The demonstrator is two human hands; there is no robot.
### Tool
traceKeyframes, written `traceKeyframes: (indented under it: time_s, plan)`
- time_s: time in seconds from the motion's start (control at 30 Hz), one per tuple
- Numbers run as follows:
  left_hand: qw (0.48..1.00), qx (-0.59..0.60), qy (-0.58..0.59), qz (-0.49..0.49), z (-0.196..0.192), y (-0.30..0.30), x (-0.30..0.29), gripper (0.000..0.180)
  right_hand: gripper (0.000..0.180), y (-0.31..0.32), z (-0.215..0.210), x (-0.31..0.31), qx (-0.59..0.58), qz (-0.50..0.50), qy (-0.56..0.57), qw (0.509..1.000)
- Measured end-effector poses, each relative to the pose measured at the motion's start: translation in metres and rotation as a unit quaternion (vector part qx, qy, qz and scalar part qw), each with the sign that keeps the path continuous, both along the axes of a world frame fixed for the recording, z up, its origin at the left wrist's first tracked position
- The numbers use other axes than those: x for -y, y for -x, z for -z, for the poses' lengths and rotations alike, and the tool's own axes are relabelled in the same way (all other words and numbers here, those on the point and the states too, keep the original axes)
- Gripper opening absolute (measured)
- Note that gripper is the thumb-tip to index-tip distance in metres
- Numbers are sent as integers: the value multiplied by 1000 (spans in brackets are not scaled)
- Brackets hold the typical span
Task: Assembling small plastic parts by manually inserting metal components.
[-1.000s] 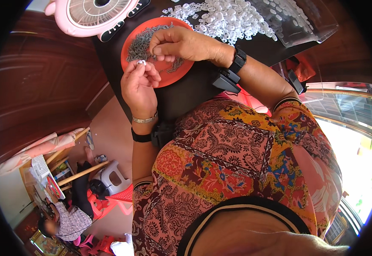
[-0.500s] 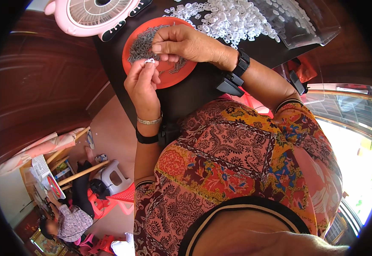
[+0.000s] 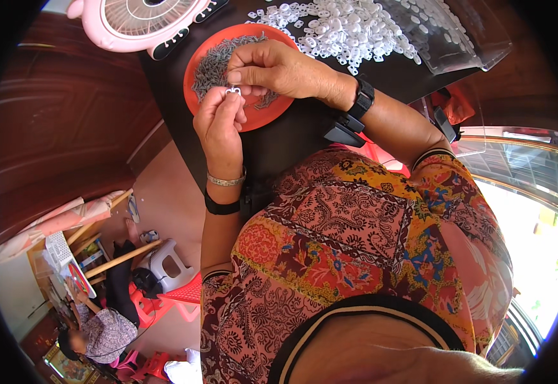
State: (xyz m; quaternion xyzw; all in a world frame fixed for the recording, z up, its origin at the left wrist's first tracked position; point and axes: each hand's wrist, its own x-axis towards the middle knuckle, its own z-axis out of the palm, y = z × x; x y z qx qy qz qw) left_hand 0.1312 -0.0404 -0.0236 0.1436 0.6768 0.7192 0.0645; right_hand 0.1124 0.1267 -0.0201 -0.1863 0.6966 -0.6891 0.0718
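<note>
My left hand (image 3: 220, 121) is closed, its thumb and fingertips pinching a small white plastic piece with two holes (image 3: 233, 91). Just above it, my right hand (image 3: 263, 69) is closed in a pinch over the white piece. A thin grey screw-like piece seems to show between the right fingertips and the white piece, mostly hidden by the fingers. Both hands are over an orange plate (image 3: 282, 109), which holds a heap of thin grey screw-like pieces (image 3: 212, 69).
A large pile of white plastic pieces (image 3: 349, 29) lies beyond the plate on the dark table (image 3: 279, 144). Beside it is a clear plastic container (image 3: 464, 51). A pink fan (image 3: 144, 22) stands at the far left. Another person (image 3: 109, 333) sits lower left, near a grey stool (image 3: 171, 265).
My left hand has moved slightly right and turned the white piece so both holes show. The two hands' fingertips have come together at the white piece.
</note>
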Motion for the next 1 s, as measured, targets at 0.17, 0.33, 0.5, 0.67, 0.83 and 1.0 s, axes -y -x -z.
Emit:
traceKeyframes:
  time_s: [0.17, 0.33, 0.5, 0.67, 0.83, 1.0]
  plan:
    - [1000, 5, 4, 6, -2, -3, 3, 17, 21, -4, -3, 4, 3, -18, -7, 1000]
    - [1000, 7, 0, 13, 2, -4, 4, 18, 19, -5, -2, 4, -33, -25, -27, 999]
    - [999, -36, 37, 11, 5, -4, 3, 18, 18, -6, 0, 4, -96, 5, -88, 991]
    - [997, -53, 58, 10, 7, -3, 4, 18, 18, -7, -4, 3, -126, 19, -167, 978]
    - [998, -34, 55, 20, 8, -1, 3, 18, 20, -4, 1, 0, -149, 20, -168, 974]
    - [999, -26, 36, 9, 4, -2, 2, 19, 21, -1, -6, -8, -20, 22, -63, 998]
